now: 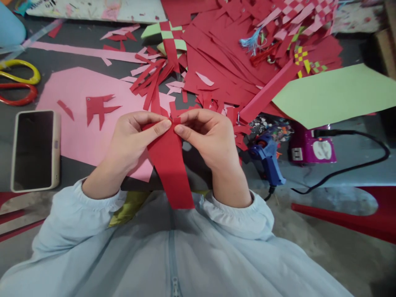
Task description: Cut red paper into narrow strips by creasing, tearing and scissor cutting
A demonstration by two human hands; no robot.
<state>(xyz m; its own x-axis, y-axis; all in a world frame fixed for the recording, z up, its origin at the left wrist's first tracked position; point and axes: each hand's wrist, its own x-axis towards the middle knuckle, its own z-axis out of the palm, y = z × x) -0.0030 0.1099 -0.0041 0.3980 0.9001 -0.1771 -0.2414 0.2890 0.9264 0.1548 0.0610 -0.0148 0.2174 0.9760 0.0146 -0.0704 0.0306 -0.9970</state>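
Between my two hands is a long piece of red paper (173,173), its lower end hanging over the table edge toward my jacket. My left hand (136,136) pinches its top edge with thumb and forefinger. Close beside it, my right hand (207,138) pinches the same edge, where a short folded strip sticks up. Under my left hand lies a pink paper sheet (74,140). On that sheet rest a red fish-shaped cutout (95,108) and a small red scrap (65,109). The fingertips partly hide the top of the red paper.
A phone (34,150) and scissors (21,99) lie at the left. Red sheets (216,53) and scraps cover the back. To the right are a blue glue gun (267,159), a purple power socket box (312,146) with a black cable, and a light green sheet (337,95).
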